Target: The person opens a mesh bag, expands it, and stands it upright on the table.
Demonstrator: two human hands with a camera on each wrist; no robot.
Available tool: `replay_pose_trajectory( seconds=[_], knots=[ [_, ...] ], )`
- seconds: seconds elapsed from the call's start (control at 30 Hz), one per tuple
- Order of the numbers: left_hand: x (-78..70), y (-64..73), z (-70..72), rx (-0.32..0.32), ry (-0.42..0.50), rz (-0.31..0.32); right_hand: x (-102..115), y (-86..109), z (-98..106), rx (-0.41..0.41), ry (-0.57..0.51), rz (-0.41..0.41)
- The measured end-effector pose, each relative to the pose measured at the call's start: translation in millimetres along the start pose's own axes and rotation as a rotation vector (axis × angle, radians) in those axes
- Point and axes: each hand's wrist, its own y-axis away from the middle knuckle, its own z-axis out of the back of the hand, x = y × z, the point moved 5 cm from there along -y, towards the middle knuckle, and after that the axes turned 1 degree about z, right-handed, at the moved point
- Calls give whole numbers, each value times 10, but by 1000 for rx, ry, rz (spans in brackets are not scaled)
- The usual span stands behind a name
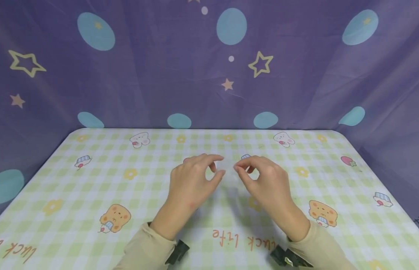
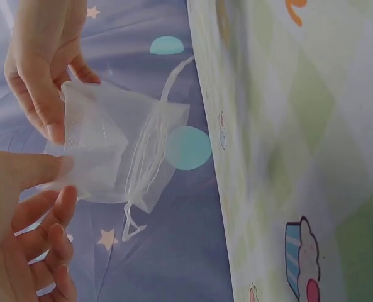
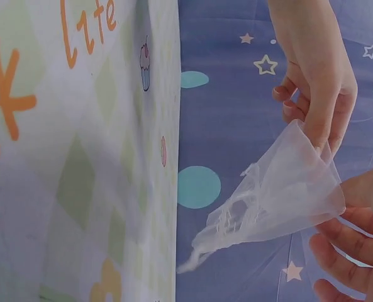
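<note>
A sheer white mesh drawstring bag [image 2: 107,141] hangs between the two hands, its corded end lowest. In the right wrist view the bag [image 3: 287,182] narrows towards its dangling cord. My left hand [image 1: 194,178] holds one upper corner, thumb laid over the mesh in the left wrist view; the other fingers curl loosely below. Thumb and forefinger of my right hand [image 1: 267,178] come together at the opposite upper corner. From above, the bag is so faint between the hands that it barely shows.
Beneath the hands lies a green-and-white checked tablecloth [image 1: 155,210] printed with bears, cupcakes and flowers. A purple curtain [image 1: 196,90] with stars and blue dots stands behind the table's far edge. Dark wrist straps [image 1: 177,252] sit at both sleeve cuffs.
</note>
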Motion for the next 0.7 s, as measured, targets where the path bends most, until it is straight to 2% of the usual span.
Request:
replay_pose_trajectory(
  seconds=[0.1, 0.33, 0.43, 0.5, 0.7],
  knots=[
    [-10, 6, 4, -24, -5, -12, 8, 1, -7, -2, -4, 25],
    [40, 12, 62, -119, 9, 55, 6, 2, -31, 35, 4, 6],
    [62, 11, 82, -135, 13, 75, -2, 7, -33, 49, 16, -20],
    [71, 9, 74, -109, 10, 87, -11, 8, -28, 46, 24, -37],
    [44, 11, -26, 59, -4, 82, -24, 10, -21, 33, 49, -31]
  ],
)
